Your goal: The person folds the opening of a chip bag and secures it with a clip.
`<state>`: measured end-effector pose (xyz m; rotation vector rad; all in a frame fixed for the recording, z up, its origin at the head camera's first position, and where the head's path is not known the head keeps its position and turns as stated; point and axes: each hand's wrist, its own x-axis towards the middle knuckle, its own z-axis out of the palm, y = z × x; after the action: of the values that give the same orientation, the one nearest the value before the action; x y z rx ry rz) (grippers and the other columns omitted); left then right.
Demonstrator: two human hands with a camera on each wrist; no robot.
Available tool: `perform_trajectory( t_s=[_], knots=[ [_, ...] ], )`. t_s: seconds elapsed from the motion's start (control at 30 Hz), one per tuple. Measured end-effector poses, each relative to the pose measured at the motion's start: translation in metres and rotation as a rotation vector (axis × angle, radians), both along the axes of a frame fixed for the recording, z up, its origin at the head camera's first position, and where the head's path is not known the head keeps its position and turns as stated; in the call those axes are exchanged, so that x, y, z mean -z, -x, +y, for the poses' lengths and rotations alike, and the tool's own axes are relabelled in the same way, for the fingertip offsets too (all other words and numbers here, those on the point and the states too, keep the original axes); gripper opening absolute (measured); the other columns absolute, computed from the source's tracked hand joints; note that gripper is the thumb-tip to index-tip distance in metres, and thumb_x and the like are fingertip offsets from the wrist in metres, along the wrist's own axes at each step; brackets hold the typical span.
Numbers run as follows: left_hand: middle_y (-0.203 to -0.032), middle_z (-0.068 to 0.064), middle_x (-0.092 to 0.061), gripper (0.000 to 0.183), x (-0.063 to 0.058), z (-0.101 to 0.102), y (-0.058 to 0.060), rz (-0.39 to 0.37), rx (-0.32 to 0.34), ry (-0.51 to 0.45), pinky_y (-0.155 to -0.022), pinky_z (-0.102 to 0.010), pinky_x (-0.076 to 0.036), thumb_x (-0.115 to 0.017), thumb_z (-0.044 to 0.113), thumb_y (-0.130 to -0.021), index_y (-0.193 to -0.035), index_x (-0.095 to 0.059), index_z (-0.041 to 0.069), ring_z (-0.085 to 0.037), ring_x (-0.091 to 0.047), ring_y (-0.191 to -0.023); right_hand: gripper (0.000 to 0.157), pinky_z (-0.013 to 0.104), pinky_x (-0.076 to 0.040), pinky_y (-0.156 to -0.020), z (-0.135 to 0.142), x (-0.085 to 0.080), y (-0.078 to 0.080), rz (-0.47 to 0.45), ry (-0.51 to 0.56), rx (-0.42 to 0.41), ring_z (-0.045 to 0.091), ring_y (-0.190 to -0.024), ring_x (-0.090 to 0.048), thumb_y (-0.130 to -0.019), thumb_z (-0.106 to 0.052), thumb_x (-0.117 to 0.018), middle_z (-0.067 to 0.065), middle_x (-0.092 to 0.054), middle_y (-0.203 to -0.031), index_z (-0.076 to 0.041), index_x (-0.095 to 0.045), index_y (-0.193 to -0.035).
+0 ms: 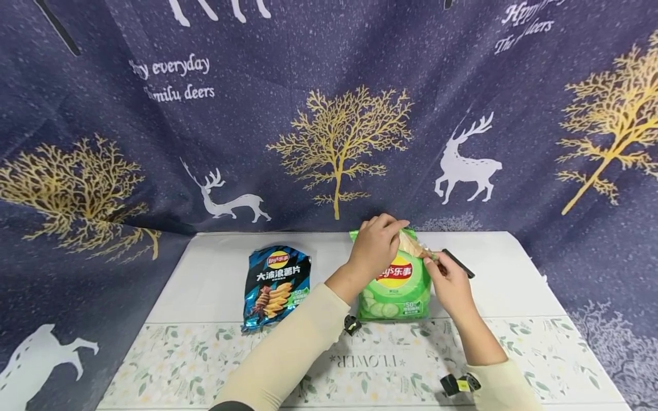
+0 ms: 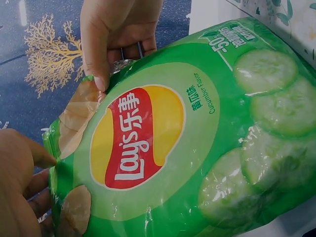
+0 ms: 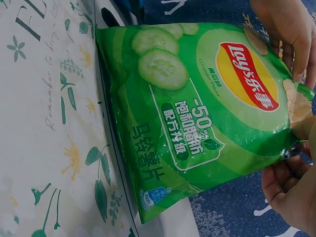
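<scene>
Left hand and right hand pinch the top of the green bag, centre-right of frame (blue bag lies centre-left).

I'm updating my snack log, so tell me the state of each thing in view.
Green Lay's Cucumber Flavor bag: puffed out; whether opened, cannot tell.
Blue-and-black Lay's chip bag: lying face up, untouched; no opening visible.
Left hand: holding the green bag's top edge.
Right hand: pinching the green bag's upper corner.
Black object: partly hidden behind the right hand; state unclear.
</scene>
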<state>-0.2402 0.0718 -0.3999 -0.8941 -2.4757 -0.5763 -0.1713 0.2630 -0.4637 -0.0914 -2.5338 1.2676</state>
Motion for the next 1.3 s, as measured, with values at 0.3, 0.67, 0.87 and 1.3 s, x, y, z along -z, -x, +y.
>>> perform_trajectory(
  t_s=[0.3,0.67,0.87,1.3],
  knots=[
    [-0.111,0.005,-0.064,0.028,-0.0003,0.0016,0.0009,-0.029,0.019,-0.053,-0.083,-0.028,-0.048,-0.054,0.016,-0.105,-0.121,-0.074,0.026,-0.011,-0.061,-0.095,0.033,0.022,-0.048,-0.072,0.0010,0.0013,-0.0008,0.006,0.006,-0.001,0.006,-0.084,-0.057,-0.107,-0.039,-0.049,0.008,-0.068,-0.098,-0.017,-0.071,-0.118],
    [-0.107,0.005,-0.064,0.025,0.0009,0.0026,0.0031,-0.058,0.059,-0.105,-0.093,-0.029,-0.052,-0.055,0.012,-0.104,-0.110,-0.077,0.023,-0.010,-0.063,-0.096,0.034,0.013,-0.048,-0.083,0.0026,0.0060,-0.0016,0.014,0.021,-0.031,-0.007,-0.096,-0.056,-0.106,-0.036,-0.052,0.007,-0.070,-0.118,-0.015,-0.070,-0.125],
    [-0.105,0.005,-0.065,0.025,0.0008,0.0036,0.0039,-0.046,0.068,-0.125,-0.098,-0.028,-0.051,-0.056,0.010,-0.104,-0.105,-0.078,0.021,-0.010,-0.064,-0.098,0.036,0.014,-0.048,-0.084,0.0037,0.0080,-0.0005,0.010,0.006,-0.044,-0.001,-0.096,-0.058,-0.105,-0.037,-0.054,0.008,-0.069,-0.120,-0.014,-0.067,-0.129],
    [-0.103,0.004,-0.064,0.026,0.0002,0.0043,0.0046,-0.053,0.075,-0.137,-0.095,-0.030,-0.052,-0.056,0.010,-0.103,-0.095,-0.078,0.019,-0.011,-0.063,-0.096,0.045,0.014,-0.045,-0.089,0.0032,0.0067,-0.0011,0.011,0.001,-0.092,0.014,-0.108,-0.060,-0.108,-0.039,-0.046,0.012,-0.065,-0.124,-0.010,-0.059,-0.139]
  ],
)
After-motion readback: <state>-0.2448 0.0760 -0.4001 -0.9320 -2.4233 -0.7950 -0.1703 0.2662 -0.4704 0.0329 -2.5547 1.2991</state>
